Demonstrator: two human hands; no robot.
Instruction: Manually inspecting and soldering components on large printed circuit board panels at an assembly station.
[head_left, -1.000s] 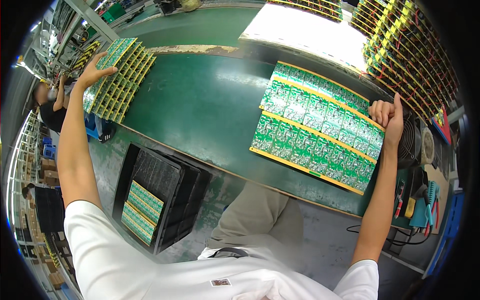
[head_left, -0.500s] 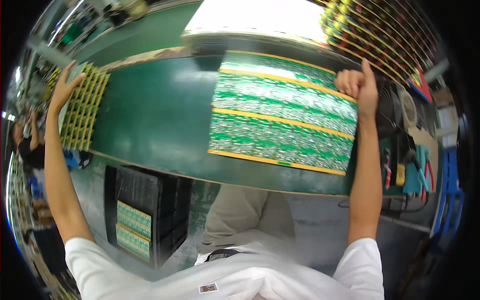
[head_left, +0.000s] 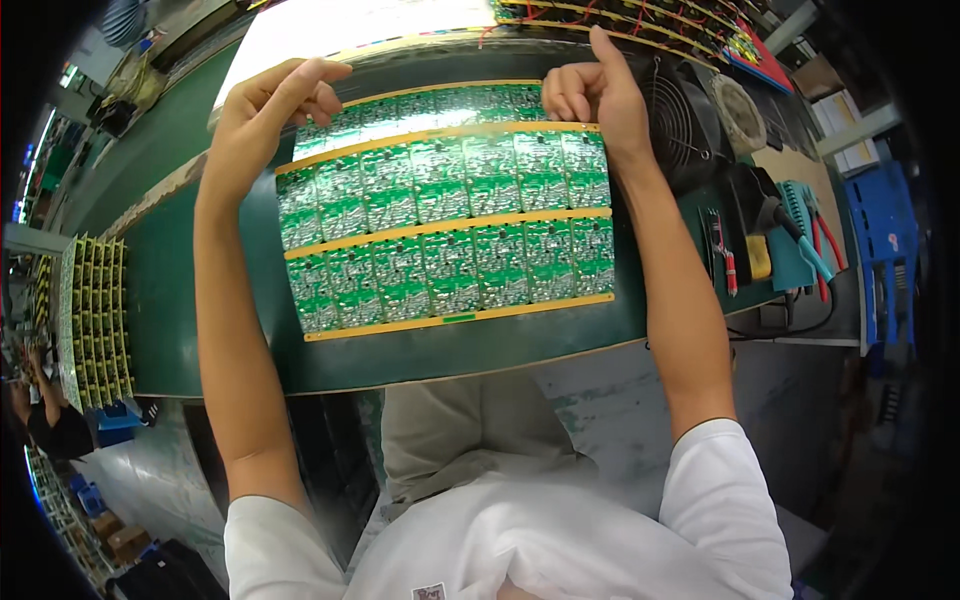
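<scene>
A wide panel of green circuit boards (head_left: 440, 268) with yellow-orange edge strips lies before me on the green bench, silvery solder dots facing up. One more row of boards (head_left: 450, 103) shows beyond it under a bright glare; whether it belongs to the same panel I cannot tell. My left hand (head_left: 280, 112) hovers at the far left corner with fingers loosely curled. Beside the far right corner is my right hand (head_left: 598, 98), fingers bent in and thumb raised. I see nothing in either hand; whether the right one touches the panel's edge is unclear.
Stacked board panels (head_left: 97, 325) stand at the bench's left end. Rows of wired boards (head_left: 640, 22) fill the back right. A round fan (head_left: 680, 115), red-handled pliers (head_left: 822, 240) and other tools lie to the right. A bright white surface (head_left: 330, 35) borders the back.
My left hand has come from beside the stacked panels at the left to the panel's far left corner, its spread fingers now curled. My right hand keeps its shape. The whole view has shifted.
</scene>
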